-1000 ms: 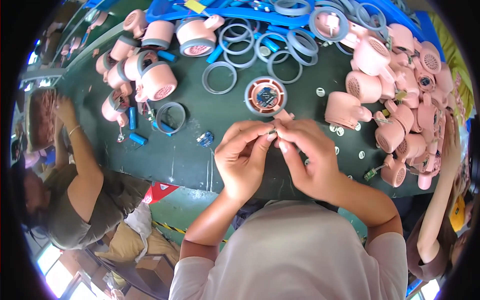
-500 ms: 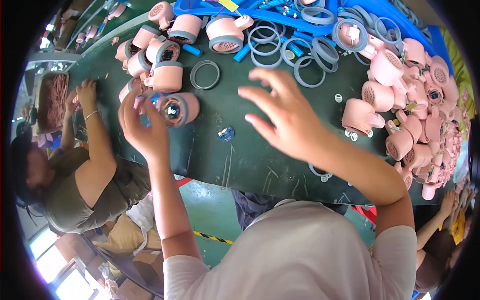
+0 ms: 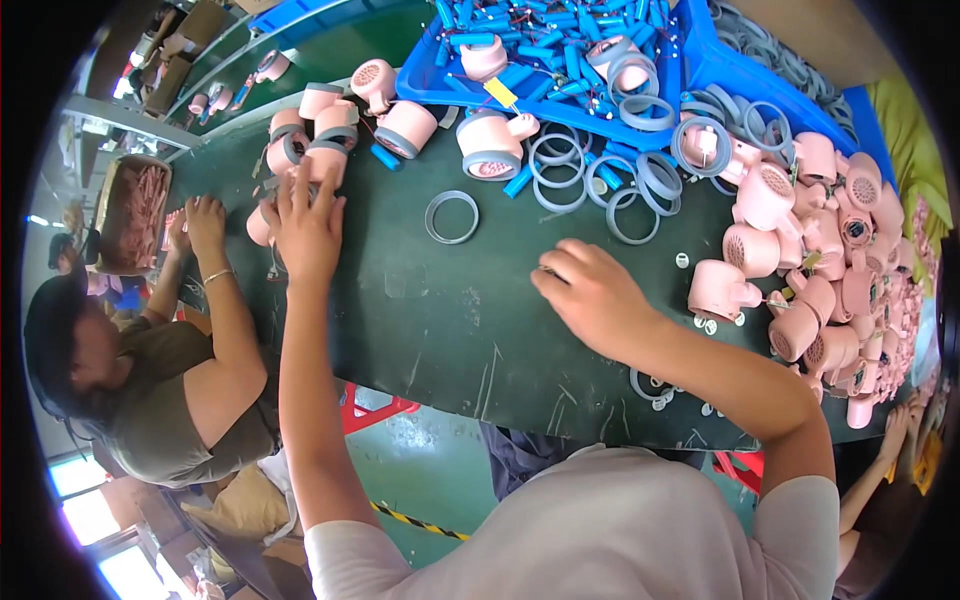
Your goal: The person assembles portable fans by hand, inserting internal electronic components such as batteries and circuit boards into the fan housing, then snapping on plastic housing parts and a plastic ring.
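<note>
My left hand [image 3: 303,238] reaches into a cluster of pink cup-shaped housings [image 3: 325,165] with grey rims at the left. Its fingers are spread over the nearest ones, and the palm hides part of another pink housing [image 3: 259,226]. Above the middle of the dark green table [image 3: 430,340], my right hand [image 3: 597,302] is curled, its fingertips bent together. Whatever those fingers may hold is hidden. Between the hands and farther back lies a single grey ring [image 3: 429,218].
Blue bins [image 3: 420,85] at the back hold blue cylindrical cells with wires and grey rings. Loose grey rings [image 3: 633,237] lie before them. Pink housings [image 3: 722,290] with handles pile up at the right. A co-worker's arm [image 3: 235,310] works at the left beside a box [image 3: 112,225] of pink parts.
The view has shifted, showing more of the bins. My left hand has moved off the open pink housing and spread over the cluster. My right hand has curled; the small blue circuit board no longer shows.
</note>
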`<action>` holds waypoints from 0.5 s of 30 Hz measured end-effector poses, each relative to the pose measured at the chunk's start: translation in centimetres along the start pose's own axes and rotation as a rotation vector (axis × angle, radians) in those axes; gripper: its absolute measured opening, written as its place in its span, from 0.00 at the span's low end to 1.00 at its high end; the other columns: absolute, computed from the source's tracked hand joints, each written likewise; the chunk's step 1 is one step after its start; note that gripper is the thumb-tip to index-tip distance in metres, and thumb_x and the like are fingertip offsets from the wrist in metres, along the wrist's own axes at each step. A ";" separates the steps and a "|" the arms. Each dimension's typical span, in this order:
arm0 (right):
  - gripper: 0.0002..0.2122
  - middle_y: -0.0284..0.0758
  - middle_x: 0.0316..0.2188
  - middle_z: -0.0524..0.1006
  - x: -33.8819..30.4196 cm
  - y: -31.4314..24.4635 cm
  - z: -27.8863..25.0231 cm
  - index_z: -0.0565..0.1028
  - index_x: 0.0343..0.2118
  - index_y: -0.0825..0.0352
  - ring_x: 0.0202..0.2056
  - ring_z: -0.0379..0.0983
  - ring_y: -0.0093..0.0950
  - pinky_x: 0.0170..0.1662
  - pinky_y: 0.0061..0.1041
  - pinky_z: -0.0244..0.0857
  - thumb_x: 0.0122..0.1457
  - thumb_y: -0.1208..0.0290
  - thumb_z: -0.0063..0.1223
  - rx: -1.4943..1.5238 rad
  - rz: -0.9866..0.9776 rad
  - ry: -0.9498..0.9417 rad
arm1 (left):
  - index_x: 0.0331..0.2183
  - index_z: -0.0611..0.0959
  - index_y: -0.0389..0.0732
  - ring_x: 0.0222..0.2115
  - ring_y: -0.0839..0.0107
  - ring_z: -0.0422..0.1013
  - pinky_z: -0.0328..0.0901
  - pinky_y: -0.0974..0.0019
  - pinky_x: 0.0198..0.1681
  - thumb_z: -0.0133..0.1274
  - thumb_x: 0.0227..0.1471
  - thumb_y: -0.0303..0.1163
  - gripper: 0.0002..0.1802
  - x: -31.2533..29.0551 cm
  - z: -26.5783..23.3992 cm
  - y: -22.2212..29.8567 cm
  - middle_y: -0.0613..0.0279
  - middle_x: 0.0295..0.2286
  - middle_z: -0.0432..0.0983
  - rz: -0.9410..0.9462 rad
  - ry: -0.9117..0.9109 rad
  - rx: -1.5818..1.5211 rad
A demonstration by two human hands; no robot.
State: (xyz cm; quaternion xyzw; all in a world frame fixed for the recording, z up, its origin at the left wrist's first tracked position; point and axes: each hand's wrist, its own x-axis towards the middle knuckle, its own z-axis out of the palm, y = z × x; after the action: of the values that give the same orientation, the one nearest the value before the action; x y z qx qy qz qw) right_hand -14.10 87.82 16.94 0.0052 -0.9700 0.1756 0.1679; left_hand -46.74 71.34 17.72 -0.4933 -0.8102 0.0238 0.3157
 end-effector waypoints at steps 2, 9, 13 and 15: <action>0.13 0.37 0.37 0.71 -0.5 0.5 -0.7 0.73 0.37 0.69 0.42 0.67 0.35 0.43 0.32 0.66 0.45 0.77 0.55 -0.016 0.059 0.042 | 0.49 0.76 0.51 0.56 0.48 0.55 0.47 0.30 0.53 0.52 0.50 0.37 0.22 1.2 0.5 0.3 0.56 0.55 0.61 -0.106 0.020 0.113; 0.14 0.36 0.37 0.71 -1.4 0.9 -1.2 0.74 0.37 0.68 0.42 0.67 0.35 0.45 0.33 0.64 0.45 0.78 0.57 -0.015 0.084 0.036 | 0.52 0.71 0.55 0.58 0.55 0.54 0.44 0.36 0.58 0.51 0.51 0.42 0.25 7.3 0.8 8.5 0.58 0.57 0.58 0.126 -0.007 -0.183; 0.14 0.35 0.39 0.72 -3.5 1.3 -2.3 0.74 0.38 0.67 0.45 0.67 0.35 0.47 0.33 0.64 0.45 0.76 0.56 -0.004 0.134 -0.032 | 0.52 0.69 0.44 0.50 0.56 0.63 0.57 0.50 0.53 0.53 0.45 0.30 0.29 7.7 4.1 4.3 0.54 0.48 0.67 0.008 -0.027 -0.045; 0.14 0.35 0.41 0.72 -4.4 1.0 -3.3 0.74 0.38 0.67 0.46 0.67 0.35 0.47 0.33 0.64 0.45 0.75 0.56 -0.053 0.193 -0.056 | 0.55 0.67 0.50 0.54 0.48 0.58 0.57 0.46 0.51 0.52 0.47 0.31 0.31 6.6 5.0 1.5 0.48 0.53 0.63 0.053 0.055 0.097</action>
State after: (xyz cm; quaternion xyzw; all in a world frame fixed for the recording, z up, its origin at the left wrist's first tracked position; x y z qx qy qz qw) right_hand -8.91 89.63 18.08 -0.0876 -0.9746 0.1652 0.1232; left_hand -50.31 78.82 16.40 -0.4994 -0.7857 0.0579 0.3604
